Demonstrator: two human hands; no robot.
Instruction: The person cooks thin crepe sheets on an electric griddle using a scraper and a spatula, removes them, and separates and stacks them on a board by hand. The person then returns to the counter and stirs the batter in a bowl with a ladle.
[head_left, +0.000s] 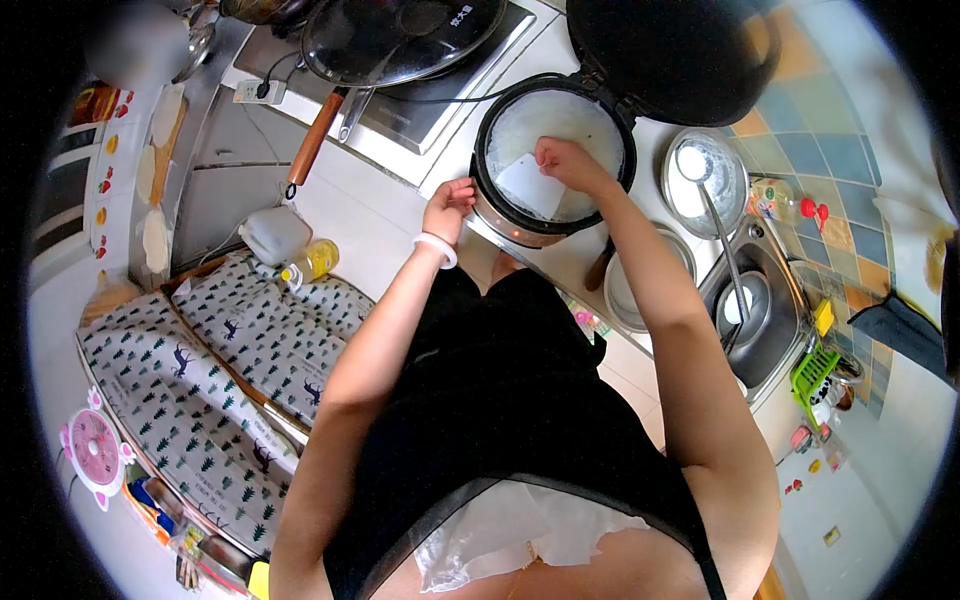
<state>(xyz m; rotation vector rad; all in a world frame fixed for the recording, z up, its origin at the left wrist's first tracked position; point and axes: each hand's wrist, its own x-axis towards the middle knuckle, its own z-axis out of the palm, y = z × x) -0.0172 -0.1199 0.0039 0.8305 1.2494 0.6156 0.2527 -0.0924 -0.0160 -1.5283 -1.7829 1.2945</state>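
Note:
My right hand [566, 164] is over the open electric griddle [512, 228], closed on a white plastic scraper [531, 187]. The scraper lies flat against a thin white layer, like batter, that coats the griddle's round plate [550, 115]. At the griddle's near left edge is my left hand [449, 208], its fingers loosely bent and apart. Its fingertips are at the outer rim; whether they press on it I cannot tell. The griddle's black lid [672, 55] stands raised on its hinge at the back right.
A wok with a glass lid [400, 40] and wooden handle [318, 140] sits on the stove at left. To the right are a metal bowl with a ladle [716, 205], a pale bowl [668, 250] and the sink [782, 350]. An oil bottle [318, 259] stands at left.

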